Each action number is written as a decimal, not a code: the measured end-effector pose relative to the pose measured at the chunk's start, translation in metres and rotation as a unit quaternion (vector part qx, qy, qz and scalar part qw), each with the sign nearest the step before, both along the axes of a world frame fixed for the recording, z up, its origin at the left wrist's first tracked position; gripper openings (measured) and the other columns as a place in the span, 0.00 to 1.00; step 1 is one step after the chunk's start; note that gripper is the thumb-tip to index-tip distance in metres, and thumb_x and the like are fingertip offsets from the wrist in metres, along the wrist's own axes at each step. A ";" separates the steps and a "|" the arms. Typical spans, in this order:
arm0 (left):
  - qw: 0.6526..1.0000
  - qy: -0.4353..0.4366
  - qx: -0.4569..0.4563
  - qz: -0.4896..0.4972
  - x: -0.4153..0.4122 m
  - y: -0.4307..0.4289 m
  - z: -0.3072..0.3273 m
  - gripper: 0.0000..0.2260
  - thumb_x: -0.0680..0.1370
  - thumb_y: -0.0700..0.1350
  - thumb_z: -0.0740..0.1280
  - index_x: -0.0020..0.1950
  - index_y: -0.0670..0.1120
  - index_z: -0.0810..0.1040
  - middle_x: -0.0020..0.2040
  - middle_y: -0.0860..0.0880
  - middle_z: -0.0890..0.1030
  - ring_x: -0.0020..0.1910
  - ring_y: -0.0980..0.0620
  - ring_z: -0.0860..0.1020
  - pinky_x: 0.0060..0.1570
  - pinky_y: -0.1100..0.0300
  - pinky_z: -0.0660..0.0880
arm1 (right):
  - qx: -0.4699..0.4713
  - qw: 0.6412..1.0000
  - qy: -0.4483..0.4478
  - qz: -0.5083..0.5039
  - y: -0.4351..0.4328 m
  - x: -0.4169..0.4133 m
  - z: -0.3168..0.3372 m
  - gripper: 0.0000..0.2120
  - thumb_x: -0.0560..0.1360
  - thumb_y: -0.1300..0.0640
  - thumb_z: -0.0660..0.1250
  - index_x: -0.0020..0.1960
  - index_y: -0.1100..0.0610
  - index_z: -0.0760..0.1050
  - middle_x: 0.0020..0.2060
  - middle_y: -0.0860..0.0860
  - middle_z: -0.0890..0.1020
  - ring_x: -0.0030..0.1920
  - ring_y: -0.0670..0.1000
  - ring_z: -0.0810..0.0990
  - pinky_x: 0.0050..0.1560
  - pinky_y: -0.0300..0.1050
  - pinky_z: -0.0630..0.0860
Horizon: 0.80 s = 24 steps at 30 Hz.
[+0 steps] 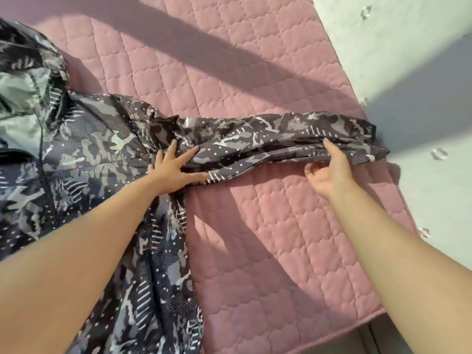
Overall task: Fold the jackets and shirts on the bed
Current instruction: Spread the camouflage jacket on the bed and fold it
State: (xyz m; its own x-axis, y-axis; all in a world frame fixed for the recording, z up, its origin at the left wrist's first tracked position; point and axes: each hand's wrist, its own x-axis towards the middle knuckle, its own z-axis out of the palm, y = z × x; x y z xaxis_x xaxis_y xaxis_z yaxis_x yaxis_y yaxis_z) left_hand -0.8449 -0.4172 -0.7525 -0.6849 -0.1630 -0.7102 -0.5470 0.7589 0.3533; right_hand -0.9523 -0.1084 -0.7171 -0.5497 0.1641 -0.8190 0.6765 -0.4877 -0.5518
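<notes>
Grey camo jacket [84,149] lies flat on pink quilt [281,251], filling left of frame, w/ one sleeve [281,141] stretched toward center right. Left hand [176,171] presses sleeve base, fingers spread flat. Right hand [329,172] pinches sleeve's lower edge nr cuff, thumb on top.

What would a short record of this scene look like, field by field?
Surface: pink quilted bed cover
Garment: grey and black camouflage-print jacket, body lying on the cover
Sleeve: jacket sleeve, stretched out to the right across the cover
Left hand: pressed flat, fingers spread, where the sleeve meets the body
Right hand: at the sleeve's lower edge near the cuff, one finger on the fabric, the others curled; whether it grips is unclear
Backdrop: pale wall on the right
</notes>
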 end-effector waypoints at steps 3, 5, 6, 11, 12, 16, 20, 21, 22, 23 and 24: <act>0.993 0.091 -0.052 0.048 0.022 -0.018 0.010 0.33 0.75 0.65 0.63 0.76 0.66 0.50 0.80 0.52 0.43 0.78 0.45 0.45 0.74 0.41 0.47 | 0.148 0.987 0.005 0.070 -0.029 0.003 0.017 0.14 0.77 0.45 0.65 0.55 0.54 0.73 0.57 0.54 0.77 0.46 0.51 0.75 0.40 0.43 0.76; 0.983 0.125 -0.113 0.073 0.040 -0.026 0.007 0.30 0.79 0.62 0.58 0.77 0.62 0.49 0.80 0.51 0.45 0.78 0.46 0.45 0.75 0.43 0.46 | 0.305 0.944 0.021 0.123 -0.052 0.009 0.033 0.24 0.81 0.42 0.55 0.64 0.61 0.71 0.65 0.58 0.74 0.59 0.58 0.75 0.59 0.48 0.70; 0.981 0.124 -0.114 0.094 0.051 -0.034 0.007 0.29 0.80 0.61 0.58 0.78 0.61 0.49 0.80 0.50 0.46 0.78 0.46 0.46 0.74 0.44 0.47 | 0.357 0.921 0.065 0.142 -0.069 0.013 0.044 0.26 0.82 0.43 0.51 0.64 0.65 0.70 0.65 0.60 0.74 0.62 0.58 0.74 0.60 0.45 0.66; 0.948 0.097 0.131 0.274 0.090 -0.077 0.031 0.24 0.82 0.54 0.57 0.77 0.50 0.60 0.75 0.47 0.64 0.74 0.45 0.62 0.71 0.47 0.60 | 0.380 0.821 0.301 0.300 -0.164 0.042 0.081 0.18 0.83 0.47 0.53 0.39 0.52 0.72 0.39 0.51 0.78 0.47 0.53 0.76 0.49 0.44 0.70; 0.948 0.111 0.124 0.272 0.096 -0.089 0.037 0.22 0.82 0.53 0.57 0.76 0.49 0.64 0.74 0.47 0.67 0.72 0.45 0.65 0.70 0.48 0.61 | 0.379 0.798 0.343 0.319 -0.186 0.051 0.085 0.16 0.83 0.48 0.54 0.44 0.53 0.75 0.43 0.53 0.80 0.50 0.54 0.77 0.54 0.46 0.72; 0.914 0.174 0.143 0.336 0.133 -0.141 0.054 0.19 0.81 0.56 0.60 0.69 0.50 0.72 0.64 0.52 0.76 0.62 0.52 0.74 0.64 0.54 0.68 | 0.393 0.689 0.472 0.386 -0.283 0.100 0.103 0.22 0.81 0.47 0.53 0.40 0.56 0.78 0.41 0.54 0.82 0.51 0.57 0.77 0.62 0.53 0.68; 0.775 0.209 0.345 0.487 0.168 -0.186 0.074 0.21 0.79 0.60 0.59 0.65 0.48 0.74 0.60 0.49 0.80 0.61 0.49 0.78 0.64 0.48 0.72 | 0.362 0.585 0.441 0.577 -0.377 0.166 0.093 0.24 0.80 0.41 0.49 0.36 0.51 0.76 0.44 0.53 0.79 0.51 0.52 0.76 0.70 0.60 0.62; 0.728 0.216 0.391 0.520 0.180 -0.196 0.077 0.24 0.78 0.63 0.58 0.66 0.48 0.73 0.61 0.48 0.79 0.61 0.48 0.77 0.64 0.48 0.72 | 0.378 0.537 0.420 0.627 -0.397 0.184 0.083 0.22 0.81 0.44 0.51 0.50 0.56 0.79 0.58 0.56 0.77 0.64 0.54 0.72 0.75 0.60 0.54; 0.683 0.224 0.428 0.547 0.194 -0.209 0.078 0.28 0.76 0.66 0.57 0.68 0.48 0.72 0.62 0.48 0.79 0.62 0.48 0.77 0.64 0.49 0.72 | 0.390 0.491 0.405 0.665 -0.417 0.205 0.070 0.20 0.82 0.47 0.53 0.64 0.58 0.74 0.69 0.56 0.70 0.73 0.56 0.63 0.76 0.59 0.50; 0.647 0.227 0.453 0.569 0.203 -0.215 0.078 0.32 0.75 0.69 0.55 0.70 0.49 0.70 0.64 0.47 0.77 0.62 0.47 0.76 0.64 0.49 0.71 | 0.384 0.455 0.392 0.701 -0.425 0.221 0.059 0.21 0.81 0.49 0.56 0.70 0.58 0.68 0.74 0.55 0.64 0.76 0.57 0.56 0.76 0.59 0.50; 0.619 0.226 0.463 0.593 0.219 -0.228 0.075 0.35 0.74 0.72 0.54 0.72 0.50 0.68 0.65 0.47 0.76 0.63 0.47 0.75 0.64 0.48 0.71 | 0.360 0.428 0.383 0.736 -0.439 0.241 0.047 0.22 0.80 0.51 0.59 0.72 0.57 0.65 0.75 0.55 0.62 0.76 0.58 0.57 0.75 0.59 0.55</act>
State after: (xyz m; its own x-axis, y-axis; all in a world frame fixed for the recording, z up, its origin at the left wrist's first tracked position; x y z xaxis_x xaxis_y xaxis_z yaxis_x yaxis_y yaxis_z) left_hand -0.6260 -0.6451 -0.6780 -0.6363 -0.4081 -0.6546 -0.2122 -0.7232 0.6572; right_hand -0.7111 -0.5476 -0.6701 -0.5531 -0.7630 -0.3344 -0.5546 0.6368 -0.5356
